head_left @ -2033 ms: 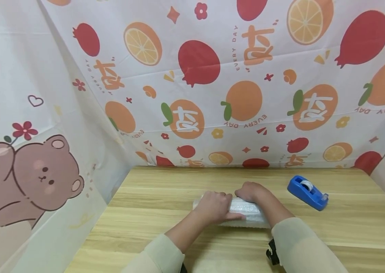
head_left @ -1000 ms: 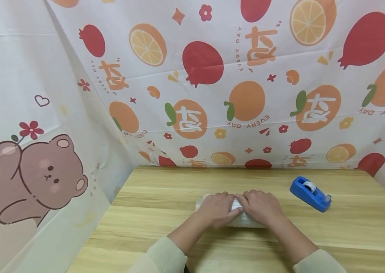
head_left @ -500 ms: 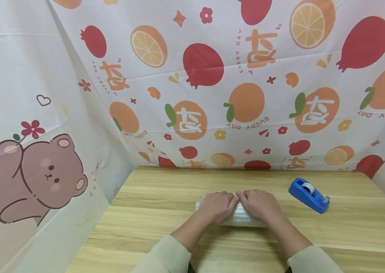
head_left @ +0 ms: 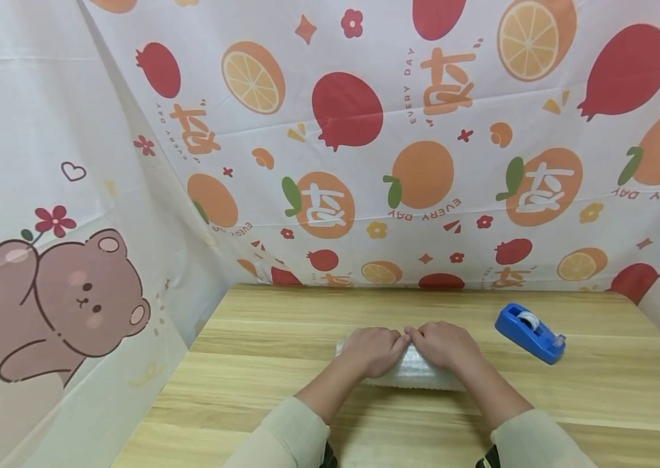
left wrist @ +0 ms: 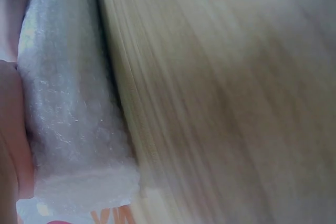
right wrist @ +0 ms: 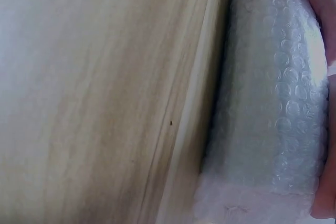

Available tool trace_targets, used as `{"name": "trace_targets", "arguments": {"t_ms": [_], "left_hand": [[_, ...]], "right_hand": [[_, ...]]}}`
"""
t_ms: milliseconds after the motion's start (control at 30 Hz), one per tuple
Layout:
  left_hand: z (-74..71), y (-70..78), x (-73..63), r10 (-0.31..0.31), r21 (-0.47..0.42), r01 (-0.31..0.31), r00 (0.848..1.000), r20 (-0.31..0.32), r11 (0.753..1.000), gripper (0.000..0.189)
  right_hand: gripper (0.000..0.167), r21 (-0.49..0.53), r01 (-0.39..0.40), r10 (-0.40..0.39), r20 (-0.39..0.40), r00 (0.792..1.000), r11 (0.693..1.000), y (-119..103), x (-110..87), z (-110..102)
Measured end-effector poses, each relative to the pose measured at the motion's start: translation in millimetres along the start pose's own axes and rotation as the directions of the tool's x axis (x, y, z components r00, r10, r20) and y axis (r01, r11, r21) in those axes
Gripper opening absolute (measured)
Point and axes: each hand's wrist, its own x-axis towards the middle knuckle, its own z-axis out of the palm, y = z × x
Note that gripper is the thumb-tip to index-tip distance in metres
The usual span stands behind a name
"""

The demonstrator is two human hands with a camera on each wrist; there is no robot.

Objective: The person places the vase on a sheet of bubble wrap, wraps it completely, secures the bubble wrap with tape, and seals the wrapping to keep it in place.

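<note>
A roll of clear bubble wrap [head_left: 414, 372] lies crosswise on the wooden table, its two ends poking out past my hands. My left hand [head_left: 372, 350] grips its left half from above, with the fingers bent over the far side. Beside it my right hand [head_left: 443, 346] holds the right half in the same way, and the two thumbs meet near the middle of the top. Up close, the left wrist view shows the bubbly wrap [left wrist: 73, 103] along that hand's fingers. In the right wrist view the wrap [right wrist: 262, 108] looks semi-transparent; what is inside is hidden.
A blue tape dispenser [head_left: 530, 333] with a roll of clear tape stands on the table [head_left: 271, 364] to the right of the wrap. Behind the table hangs a fruit-print cloth [head_left: 365, 156], and a bear-print one [head_left: 90, 299] hangs on the left.
My right hand has come from the roll's far right side to beside my left hand. The left thumb, stretched along the wrap before, now lies up against the right thumb.
</note>
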Motion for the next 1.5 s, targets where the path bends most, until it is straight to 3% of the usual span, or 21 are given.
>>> {"name": "trace_targets", "arguments": {"t_ms": [700, 1500], "left_hand": [[-2.0, -2.4, 0.2, -0.016, -0.084, 0.022, 0.997, 0.073, 0.996, 0.063], [-1.3, -3.6, 4.5, -0.022, -0.13, 0.031, 0.997, 0.068, 0.991, 0.066]], "right_hand": [[0.061, 0.039, -0.001, -0.003, 0.091, 0.996, 0.999, -1.5, 0.2, -5.9], [0.064, 0.078, -0.021, 0.006, 0.185, 0.983, 0.997, 3.8, 8.5, -9.2]]}}
